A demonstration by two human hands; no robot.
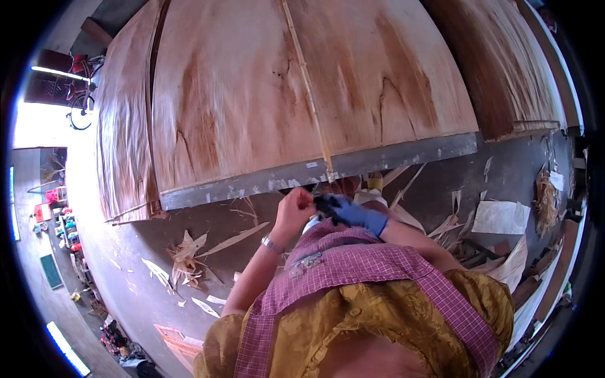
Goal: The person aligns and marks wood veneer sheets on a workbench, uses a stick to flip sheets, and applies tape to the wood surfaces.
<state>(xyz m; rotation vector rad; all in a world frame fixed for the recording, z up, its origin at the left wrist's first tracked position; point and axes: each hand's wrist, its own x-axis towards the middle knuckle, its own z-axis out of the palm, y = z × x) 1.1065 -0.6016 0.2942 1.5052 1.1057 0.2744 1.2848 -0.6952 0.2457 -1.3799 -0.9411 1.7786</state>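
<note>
My bare left hand (292, 214), with a metal watch on its wrist, is closed with bent fingers in front of my apron (353, 264). Right beside it is my right hand (356, 214) in a blue and black glove, its fingers curled toward the left hand. Whatever lies between the fingers is too small to make out. Just beyond both hands runs the grey front edge (391, 152) of a table. A large reddish-brown wood veneer sheet (233, 94) covers its top, and a thin stick (307, 88) lies lengthwise on the sheet, its near end close to my hands.
More veneer stacks stand at the left (123, 126) and the right (504, 69). Torn veneer scraps (188, 257) litter the floor, with a pale sheet (501, 217) at the right. A bicycle (82, 107) is parked far left, near shelves of colourful items (69, 230).
</note>
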